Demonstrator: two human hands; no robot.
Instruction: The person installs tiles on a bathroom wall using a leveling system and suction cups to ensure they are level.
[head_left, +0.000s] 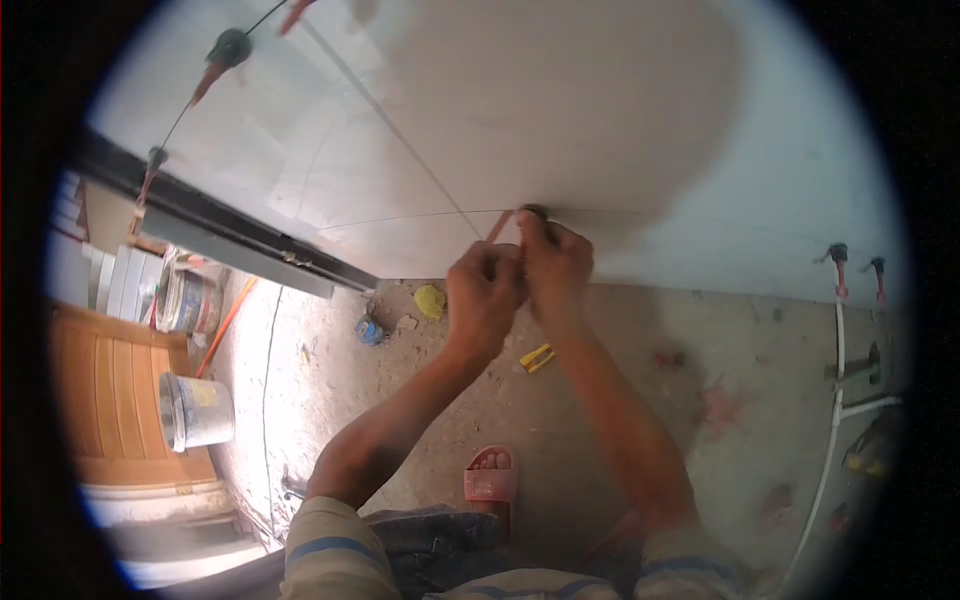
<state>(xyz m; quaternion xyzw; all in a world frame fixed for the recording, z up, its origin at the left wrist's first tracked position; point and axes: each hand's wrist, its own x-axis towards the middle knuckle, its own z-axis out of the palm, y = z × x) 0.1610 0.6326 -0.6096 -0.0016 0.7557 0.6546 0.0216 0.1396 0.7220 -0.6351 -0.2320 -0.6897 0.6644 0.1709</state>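
Note:
My left hand (485, 295) is closed in front of the pale wall tiles (620, 130), fingers bent together. A slim red piece (502, 224), like a tile-levelling wedge, sticks up from its fingertips. Right beside it, my right hand (558, 265) pinches a dark round cap (535, 211) at the thin horizontal joint between tiles. The two hands touch or nearly touch, and the fingers hide where the red piece and cap meet. Similar dark-capped red tile-levelling clips (222, 62) sit along the joint at upper left.
Below lie yellow-handled pliers (537, 358), a blue container (369, 330) and a yellow lump (430, 301). Buckets (205, 412) and an orange-brown wooden panel (125, 400) stand left. White pipes (838, 370) with red-and-black fittings are on the right. A pink sandal (490, 485) is below.

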